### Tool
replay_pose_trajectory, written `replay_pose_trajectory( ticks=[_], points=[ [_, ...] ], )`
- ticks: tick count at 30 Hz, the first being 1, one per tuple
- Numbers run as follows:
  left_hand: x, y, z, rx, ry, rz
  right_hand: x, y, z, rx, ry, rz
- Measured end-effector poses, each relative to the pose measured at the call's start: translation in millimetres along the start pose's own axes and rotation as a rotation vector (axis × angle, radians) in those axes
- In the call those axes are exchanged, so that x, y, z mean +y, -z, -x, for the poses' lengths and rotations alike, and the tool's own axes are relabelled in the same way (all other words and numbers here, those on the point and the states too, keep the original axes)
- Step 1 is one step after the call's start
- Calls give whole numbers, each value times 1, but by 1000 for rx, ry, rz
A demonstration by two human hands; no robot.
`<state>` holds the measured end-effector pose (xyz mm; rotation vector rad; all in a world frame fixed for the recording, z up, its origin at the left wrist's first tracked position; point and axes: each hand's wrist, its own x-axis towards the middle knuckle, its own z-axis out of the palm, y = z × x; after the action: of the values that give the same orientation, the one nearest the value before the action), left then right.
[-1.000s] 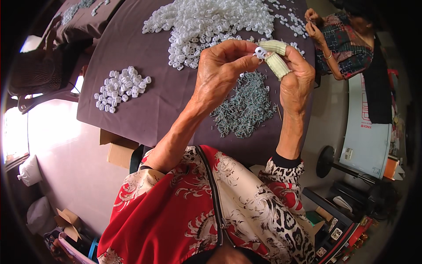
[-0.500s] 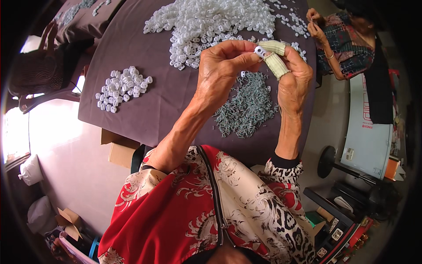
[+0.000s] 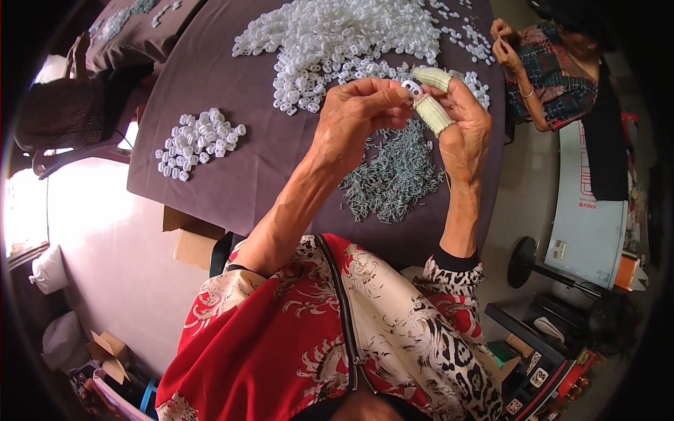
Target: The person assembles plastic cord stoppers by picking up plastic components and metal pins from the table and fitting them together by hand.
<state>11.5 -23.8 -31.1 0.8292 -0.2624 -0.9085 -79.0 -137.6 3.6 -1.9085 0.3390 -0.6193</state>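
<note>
A small white plastic piece was pinched between the left hand and the right hand, both raised just above the grey pile of small metal parts on the dark cloth-covered table.

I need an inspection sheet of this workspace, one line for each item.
Surface: table under dark cloth.
Job's things: small white piece pinched between both hands; big white heap; small white pile; grey springs pile.
Clutter: cardboard box under table edge.
Grippers: left hand and right hand raised together; right fingers wear ribbed cots.
Cables: nothing seen.
Surroundings: another person at far right; white board.
</note>
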Motion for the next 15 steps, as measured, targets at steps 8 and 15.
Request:
replay_pose_trajectory(
  ticks=[8,15],
  points=[
    [2,-6,2,30,-28,11,-3,-7,0,78,509,718],
    [-1,-6,2,35,2,46,0,-4,-2,69,510,692]
  ],
)
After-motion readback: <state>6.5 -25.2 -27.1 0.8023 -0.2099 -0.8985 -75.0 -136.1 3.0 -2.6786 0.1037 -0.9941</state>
